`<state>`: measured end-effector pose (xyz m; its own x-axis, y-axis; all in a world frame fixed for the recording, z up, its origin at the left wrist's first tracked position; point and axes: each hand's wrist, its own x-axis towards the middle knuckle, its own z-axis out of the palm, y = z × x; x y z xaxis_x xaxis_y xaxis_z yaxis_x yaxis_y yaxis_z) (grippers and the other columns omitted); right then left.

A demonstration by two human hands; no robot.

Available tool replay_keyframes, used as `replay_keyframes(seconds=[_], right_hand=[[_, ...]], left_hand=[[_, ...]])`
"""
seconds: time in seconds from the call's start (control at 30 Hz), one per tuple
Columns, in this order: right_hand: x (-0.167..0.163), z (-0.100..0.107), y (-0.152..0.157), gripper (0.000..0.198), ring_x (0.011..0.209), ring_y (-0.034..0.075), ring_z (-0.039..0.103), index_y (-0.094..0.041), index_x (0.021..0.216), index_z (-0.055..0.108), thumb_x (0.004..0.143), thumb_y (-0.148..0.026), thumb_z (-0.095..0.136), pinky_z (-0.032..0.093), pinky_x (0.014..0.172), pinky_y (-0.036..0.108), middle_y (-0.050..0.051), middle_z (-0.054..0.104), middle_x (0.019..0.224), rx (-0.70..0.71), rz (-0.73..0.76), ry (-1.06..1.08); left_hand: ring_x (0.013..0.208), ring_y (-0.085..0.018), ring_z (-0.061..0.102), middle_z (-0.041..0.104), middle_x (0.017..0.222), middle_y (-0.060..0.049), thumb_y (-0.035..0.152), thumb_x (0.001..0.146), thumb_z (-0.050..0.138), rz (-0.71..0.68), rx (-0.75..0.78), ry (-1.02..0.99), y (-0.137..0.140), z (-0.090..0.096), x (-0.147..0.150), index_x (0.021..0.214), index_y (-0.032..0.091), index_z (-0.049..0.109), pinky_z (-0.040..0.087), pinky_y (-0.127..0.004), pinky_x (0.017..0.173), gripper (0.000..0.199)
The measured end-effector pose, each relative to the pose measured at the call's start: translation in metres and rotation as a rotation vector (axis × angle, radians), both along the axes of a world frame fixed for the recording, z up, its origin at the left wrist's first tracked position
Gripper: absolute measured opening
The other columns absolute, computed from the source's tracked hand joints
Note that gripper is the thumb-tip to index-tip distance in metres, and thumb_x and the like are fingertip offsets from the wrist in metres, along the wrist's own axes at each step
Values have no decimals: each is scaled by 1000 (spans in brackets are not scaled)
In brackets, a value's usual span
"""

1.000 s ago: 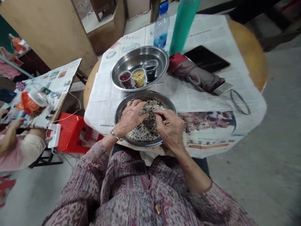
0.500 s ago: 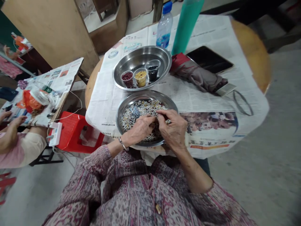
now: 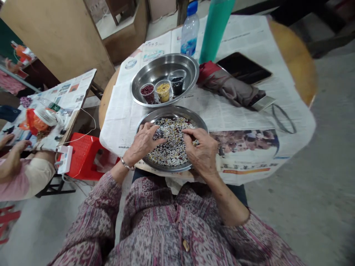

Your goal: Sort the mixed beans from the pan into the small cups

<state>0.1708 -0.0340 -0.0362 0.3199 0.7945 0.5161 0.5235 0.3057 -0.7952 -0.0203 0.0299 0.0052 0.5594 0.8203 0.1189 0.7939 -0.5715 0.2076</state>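
A metal plate (image 3: 200, 117) in front of me holds mixed grains and beans (image 3: 170, 147), white, yellow and dark red. My left hand (image 3: 144, 143) is over its left side, thumb and fingers apart, with nothing visible in it. Over the right side is my right hand (image 3: 202, 147), thumb and forefinger pinched together; anything between the tips is too small to make out. Just behind stands a second metal bowl (image 3: 138, 79) with three clear cups inside: dark red beans (image 3: 147, 92), yellow kernels (image 3: 163, 91) and black beans (image 3: 177, 83).
Newspaper (image 3: 116, 125) covers the round table. Beyond the bowl stand a water bottle (image 3: 190, 31) and a green bottle (image 3: 216, 31). A folded umbrella (image 3: 230, 85) and a black tablet (image 3: 244, 68) lie to the right. At left are a red stool (image 3: 83, 155) and another person's hands (image 3: 20, 146).
My left hand has moved left, away from my right hand, and its fingers have spread. My right hand keeps its pinch in nearly the same place.
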Motion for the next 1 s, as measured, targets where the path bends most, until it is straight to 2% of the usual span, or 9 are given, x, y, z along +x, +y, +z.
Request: replay_keyframes(seconds=[0.1, 0.17, 0.33, 0.5, 0.63, 0.7, 0.83, 0.93, 1.0], right_hand=[[0, 0, 1, 19, 86, 20, 70, -23, 92, 71, 91, -21, 53, 56, 82, 38, 5, 76, 91, -12, -4, -8], [0, 0, 1, 19, 86, 20, 70, -22, 92, 71, 91, -21, 52, 56, 81, 37, 5, 76, 91, -15, -8, -13], [-1, -2, 3, 20, 83, 20, 70, -22, 91, 72, 91, -20, 52, 56, 79, 36, 5, 76, 88, 16, -14, -30], [-1, -5, 3, 19, 82, 21, 69, -22, 90, 72, 90, -21, 53, 56, 78, 36, 5, 75, 86, 25, -15, -31], [0, -9, 6, 19, 86, 22, 67, -23, 92, 71, 90, -22, 52, 55, 83, 40, 5, 74, 89, -7, -25, -49], [-1, -10, 8, 22, 93, 23, 65, -23, 97, 71, 90, -19, 50, 53, 88, 43, 7, 73, 95, -16, -36, -105], [-6, -10, 10, 34, 114, 30, 56, -21, 119, 66, 86, -21, 58, 49, 97, 50, 13, 65, 122, -114, -12, -334], [-8, -9, 7, 38, 114, 33, 54, -19, 123, 64, 85, -23, 61, 50, 93, 52, 15, 63, 126, -237, 41, -486], [-6, -11, 6, 32, 111, 32, 57, -17, 117, 67, 88, -19, 55, 51, 93, 50, 16, 67, 118, -274, 108, -525]], left_hand=[[107, -26, 56, 57, 115, -10, 56, 83, 74, -24, -102, 151, -22, 7, -16, 121, 18, 56, 52, -42, 93, 57], [103, -25, 57, 57, 112, -9, 57, 83, 73, -82, -181, 171, -36, 12, -18, 119, 18, 55, 53, -40, 91, 56], [102, -22, 59, 59, 109, -6, 33, 90, 71, -171, -334, 39, -53, 5, 7, 121, 18, 54, 53, -37, 92, 39], [95, -20, 62, 65, 100, -6, 13, 90, 59, -178, -296, -100, -34, -21, 45, 105, 16, 62, 53, -35, 91, 16], [93, -18, 62, 68, 96, -5, 7, 91, 52, -127, -211, -195, -5, -23, 60, 97, 17, 64, 53, -32, 90, 17], [101, -19, 62, 67, 104, -7, 8, 92, 54, -61, -130, -207, 4, -17, 58, 104, 15, 65, 52, -33, 96, 18], [113, -24, 58, 62, 120, -10, 14, 92, 58, 34, -40, -90, 4, -10, 40, 119, 16, 64, 48, -43, 104, 27], [122, -27, 52, 55, 134, -10, 16, 90, 62, -35, -33, -29, -4, -16, 26, 128, 21, 60, 45, -48, 108, 38], [119, -25, 54, 57, 130, -9, 15, 92, 59, -112, -63, -42, -9, -21, 21, 122, 21, 62, 47, -45, 107, 31]])
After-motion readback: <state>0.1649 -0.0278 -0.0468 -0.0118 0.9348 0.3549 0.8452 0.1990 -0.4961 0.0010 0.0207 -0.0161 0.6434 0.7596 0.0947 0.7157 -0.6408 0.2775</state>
